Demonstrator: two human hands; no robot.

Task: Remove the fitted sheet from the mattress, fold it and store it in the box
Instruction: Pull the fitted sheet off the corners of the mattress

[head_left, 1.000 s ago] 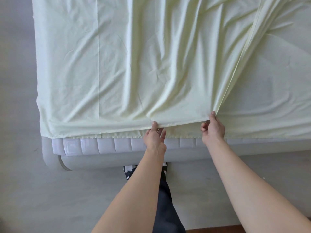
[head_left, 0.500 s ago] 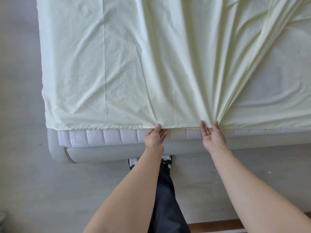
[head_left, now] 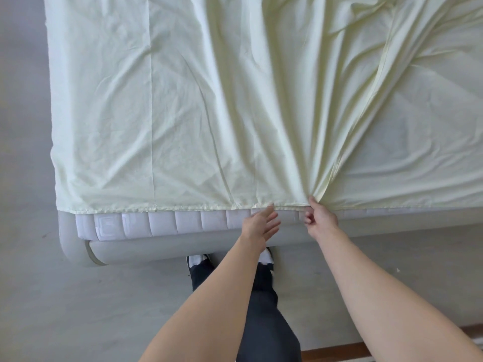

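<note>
Nearest the camera, two bare forearms reach forward over dark trousers (head_left: pixel 264 322) and a pair of black-and-white shoes (head_left: pixel 200 261) standing on the grey floor (head_left: pixel 78 309). A strip of brown wood (head_left: pixel 337 351) shows at the bottom right edge. Just beyond the shoes runs the rounded grey bed frame (head_left: pixel 156 250), and above it the quilted white side of the mattress (head_left: pixel 162 222) lies bare along the near edge. The left hand (head_left: pixel 260 226) is released, its fingers straight and spread, with the fingertips touching or just beside the hem of the sheet. The right hand (head_left: pixel 320 218) grasps the sheet (head_left: pixel 183 113) at its near hem, fingers curled and thumb up against the cloth, so that folds fan out from that pinch across the bed. The pale yellow sheet lies over the whole top of the mattress, wrinkled, with its hem along the near edge. A hemmed edge runs from the right hand away towards the upper right.
</note>
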